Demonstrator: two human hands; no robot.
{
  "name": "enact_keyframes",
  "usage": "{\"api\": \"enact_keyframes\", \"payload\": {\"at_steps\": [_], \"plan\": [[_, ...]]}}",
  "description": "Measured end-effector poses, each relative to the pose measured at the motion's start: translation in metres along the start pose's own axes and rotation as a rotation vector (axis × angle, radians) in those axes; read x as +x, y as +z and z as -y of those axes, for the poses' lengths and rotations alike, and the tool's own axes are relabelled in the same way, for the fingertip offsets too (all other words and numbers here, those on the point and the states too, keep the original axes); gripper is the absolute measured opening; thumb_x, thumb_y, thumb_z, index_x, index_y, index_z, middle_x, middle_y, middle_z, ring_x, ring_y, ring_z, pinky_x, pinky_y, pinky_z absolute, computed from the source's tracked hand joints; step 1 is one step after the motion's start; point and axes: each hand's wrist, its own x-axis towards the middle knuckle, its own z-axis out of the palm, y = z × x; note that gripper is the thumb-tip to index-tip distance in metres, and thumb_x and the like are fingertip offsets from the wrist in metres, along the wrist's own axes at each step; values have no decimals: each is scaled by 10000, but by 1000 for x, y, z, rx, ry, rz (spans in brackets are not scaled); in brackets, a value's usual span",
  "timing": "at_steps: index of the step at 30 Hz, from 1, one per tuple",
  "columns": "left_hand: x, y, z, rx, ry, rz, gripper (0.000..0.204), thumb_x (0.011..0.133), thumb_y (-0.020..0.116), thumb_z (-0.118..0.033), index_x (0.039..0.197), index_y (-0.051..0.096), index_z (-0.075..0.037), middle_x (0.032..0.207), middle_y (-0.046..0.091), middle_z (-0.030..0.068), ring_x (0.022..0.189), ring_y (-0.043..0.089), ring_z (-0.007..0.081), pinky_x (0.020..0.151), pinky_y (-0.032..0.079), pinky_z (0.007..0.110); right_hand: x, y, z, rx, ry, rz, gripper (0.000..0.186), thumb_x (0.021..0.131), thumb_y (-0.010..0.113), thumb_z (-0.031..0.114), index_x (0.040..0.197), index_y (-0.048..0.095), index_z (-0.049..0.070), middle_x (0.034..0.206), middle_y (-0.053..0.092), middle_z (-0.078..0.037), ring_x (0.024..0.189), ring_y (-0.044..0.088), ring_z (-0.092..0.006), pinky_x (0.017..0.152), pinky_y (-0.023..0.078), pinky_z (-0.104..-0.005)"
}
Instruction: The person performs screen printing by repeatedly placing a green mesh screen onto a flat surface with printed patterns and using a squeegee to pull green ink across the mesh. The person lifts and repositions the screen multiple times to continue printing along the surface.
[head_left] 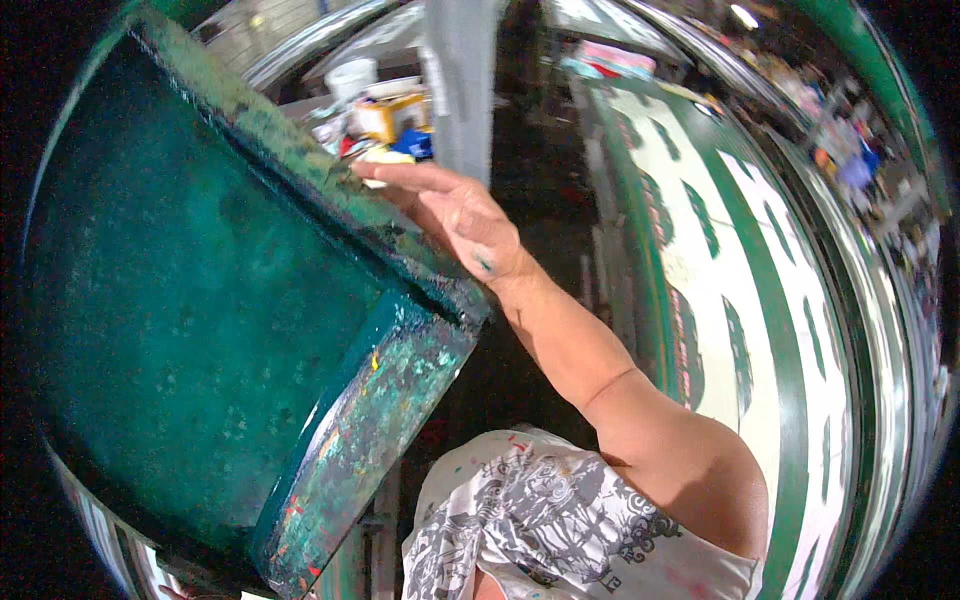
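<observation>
A large screen printing frame [230,270] fills the left side, tilted up close to me. Its mesh is dark green, and its thick rims are crusted with green, red, yellow and white paint. At its upper right rim, my right hand [465,220] bears against the frame with the fingers bent along and behind the edge; a dark paint spot marks the wrist. Some fingertips are hidden by the rim. My left hand does not show; the frame covers most of that side.
To the right runs a long printing table [785,400] with pale pieces bearing dark green printed shapes in rows. Beyond the frame are a grey post [462,90], a white bucket [350,78] and a cluttered surface with yellow and blue items. Pink-red cloth [612,62] lies at the table's far end.
</observation>
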Motion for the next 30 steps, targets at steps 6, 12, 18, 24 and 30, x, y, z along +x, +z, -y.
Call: {"api": "enact_keyframes", "payload": {"at_steps": [6,12,18,24,30], "plan": [[120,113,73,-147,-7,245,584,1156,453,-525,1413,636,-34,1320,727,137,1208,679,271,1096,523,429,-72,-11,-11,-348,-225,-104,970,902,735,636,1592,552,-22,1703,456,-304,1553,474,-433,1318,310,-553],[187,239,79,-287,-9,467,571,1169,455,-469,1510,579,-28,1409,696,157,1292,650,286,1153,488,434,-164,22,14,-589,-356,-461,1010,904,703,644,1593,520,-72,1686,479,-307,1568,464,-437,1323,304,-563],[169,362,49,-438,-87,716,581,1182,457,-414,1608,522,-23,1497,665,177,1377,622,301,1210,454,438,-246,81,61,-818,-478,-648,1018,920,684,734,1621,531,11,1696,464,-305,1585,435,-452,1320,318,-577],[69,527,48,-402,92,1095,561,1114,617,-229,1631,524,-31,1509,660,118,1378,621,278,1210,463,426,-360,115,91,-1008,-535,-786,948,986,625,704,1669,494,59,1730,390,-331,1644,328,-465,1356,215,-596],[-87,644,65,-460,17,1544,630,1079,650,-477,1524,640,-30,1554,622,125,1412,566,245,1231,397,398,-423,208,97,-1460,-375,-1025,827,1140,310,662,1718,424,80,1743,332,-369,1662,281,-470,1346,175,-633]]}}
